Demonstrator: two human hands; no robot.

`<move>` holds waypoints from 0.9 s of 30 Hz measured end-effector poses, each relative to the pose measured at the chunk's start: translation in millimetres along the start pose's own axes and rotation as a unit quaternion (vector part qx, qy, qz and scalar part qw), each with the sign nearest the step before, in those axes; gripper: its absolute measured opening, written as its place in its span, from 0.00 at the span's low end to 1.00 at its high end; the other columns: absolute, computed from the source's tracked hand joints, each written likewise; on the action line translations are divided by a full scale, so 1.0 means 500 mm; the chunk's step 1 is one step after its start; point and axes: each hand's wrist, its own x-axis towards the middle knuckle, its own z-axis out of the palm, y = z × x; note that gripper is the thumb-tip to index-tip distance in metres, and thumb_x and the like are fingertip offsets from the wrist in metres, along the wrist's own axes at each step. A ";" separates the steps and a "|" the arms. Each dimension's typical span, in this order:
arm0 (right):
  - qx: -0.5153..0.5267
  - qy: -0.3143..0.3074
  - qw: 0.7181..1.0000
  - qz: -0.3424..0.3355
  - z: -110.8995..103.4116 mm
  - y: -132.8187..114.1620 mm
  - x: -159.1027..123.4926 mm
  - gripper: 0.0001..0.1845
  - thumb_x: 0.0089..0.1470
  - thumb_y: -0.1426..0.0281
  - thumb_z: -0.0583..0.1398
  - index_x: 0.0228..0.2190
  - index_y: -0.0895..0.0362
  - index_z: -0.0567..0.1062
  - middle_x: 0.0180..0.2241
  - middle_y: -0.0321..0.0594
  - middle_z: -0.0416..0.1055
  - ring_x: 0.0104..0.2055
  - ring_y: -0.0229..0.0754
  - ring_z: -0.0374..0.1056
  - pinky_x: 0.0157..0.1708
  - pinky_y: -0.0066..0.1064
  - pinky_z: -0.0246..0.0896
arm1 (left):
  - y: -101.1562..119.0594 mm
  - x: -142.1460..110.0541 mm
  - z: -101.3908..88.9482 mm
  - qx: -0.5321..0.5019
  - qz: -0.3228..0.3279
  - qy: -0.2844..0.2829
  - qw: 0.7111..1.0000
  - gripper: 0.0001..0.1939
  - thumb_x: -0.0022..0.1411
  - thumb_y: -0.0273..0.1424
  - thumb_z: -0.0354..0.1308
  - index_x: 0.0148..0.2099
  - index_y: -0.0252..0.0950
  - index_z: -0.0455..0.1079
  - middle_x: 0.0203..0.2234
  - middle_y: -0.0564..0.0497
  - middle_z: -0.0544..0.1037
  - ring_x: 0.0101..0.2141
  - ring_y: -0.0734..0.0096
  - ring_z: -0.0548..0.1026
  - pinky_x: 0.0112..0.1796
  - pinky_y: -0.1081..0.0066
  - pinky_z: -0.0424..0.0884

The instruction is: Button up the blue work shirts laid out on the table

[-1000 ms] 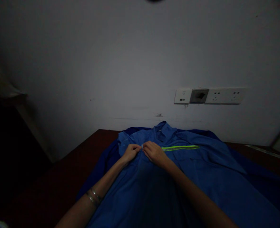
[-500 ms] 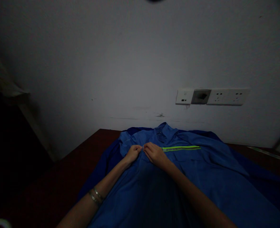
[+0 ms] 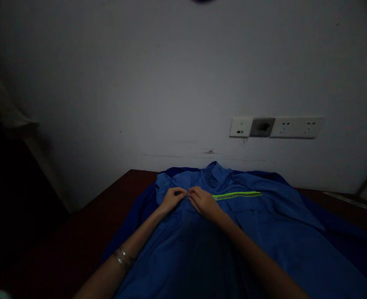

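Note:
A blue work shirt (image 3: 264, 232) with a yellow-green reflective stripe (image 3: 237, 194) lies spread flat on a dark reddish-brown table (image 3: 77, 236), collar toward the wall. My left hand (image 3: 171, 198) and my right hand (image 3: 203, 200) meet at the chest, just below the collar (image 3: 213, 174). Both pinch the shirt's front edges together where the fingertips touch. A thin bracelet circles my left wrist (image 3: 123, 256). What sits between the fingertips is too small and dim to make out.
A white wall rises right behind the table, with a row of sockets and switches (image 3: 275, 127) at the right. The room is dim. A pale curtain or cloth (image 3: 2, 108) hangs at the left, with darkness below it.
Both hands stay pinched at the same spot on the shirt front. The small pale speck seen between the fingertips earlier no longer shows.

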 end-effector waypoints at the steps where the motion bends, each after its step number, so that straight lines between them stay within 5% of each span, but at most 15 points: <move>1: 0.024 -0.002 0.999 0.023 -0.005 0.000 0.002 0.08 0.55 0.74 0.50 0.34 0.60 0.68 0.36 0.45 0.65 0.38 0.40 0.61 0.36 0.32 0.60 | 0.007 -0.001 -0.004 0.041 0.053 0.017 0.998 0.08 0.50 0.31 0.55 0.29 0.31 0.71 0.24 0.51 0.73 0.29 0.73 0.68 0.34 0.73 0.63; 4: 0.087 -0.009 0.993 0.079 -0.017 0.000 0.007 0.06 0.54 0.73 0.51 0.34 0.58 0.67 0.37 0.43 0.63 0.39 0.40 0.61 0.39 0.33 0.60 | 0.028 -0.006 -0.013 0.169 0.172 0.019 0.970 0.06 0.53 0.29 0.54 0.30 0.33 0.72 0.29 0.49 0.74 0.35 0.70 0.68 0.41 0.69 0.61; 7: 0.119 -0.018 0.987 0.104 -0.017 0.002 0.007 0.06 0.54 0.73 0.51 0.34 0.57 0.67 0.37 0.43 0.62 0.40 0.40 0.61 0.40 0.33 0.60 | 0.040 -0.012 -0.020 0.262 0.217 -0.011 0.940 0.07 0.55 0.28 0.53 0.31 0.34 0.72 0.31 0.49 0.73 0.37 0.69 0.67 0.42 0.68 0.61; 15: 0.116 -0.056 0.986 0.109 -0.007 0.005 0.006 0.07 0.55 0.74 0.50 0.33 0.58 0.67 0.36 0.42 0.63 0.38 0.39 0.61 0.39 0.32 0.60 | 0.035 -0.017 -0.019 0.421 0.275 -0.060 0.863 0.08 0.59 0.27 0.48 0.33 0.33 0.68 0.31 0.48 0.70 0.37 0.68 0.65 0.41 0.68 0.62; 27: 0.153 -0.079 0.976 0.136 -0.001 0.026 -0.001 0.11 0.55 0.71 0.51 0.38 0.56 0.70 0.37 0.42 0.65 0.41 0.40 0.60 0.43 0.34 0.58 | 0.025 -0.023 -0.022 0.460 0.330 -0.039 0.823 0.09 0.61 0.28 0.46 0.34 0.32 0.66 0.30 0.47 0.68 0.35 0.69 0.65 0.37 0.68 0.62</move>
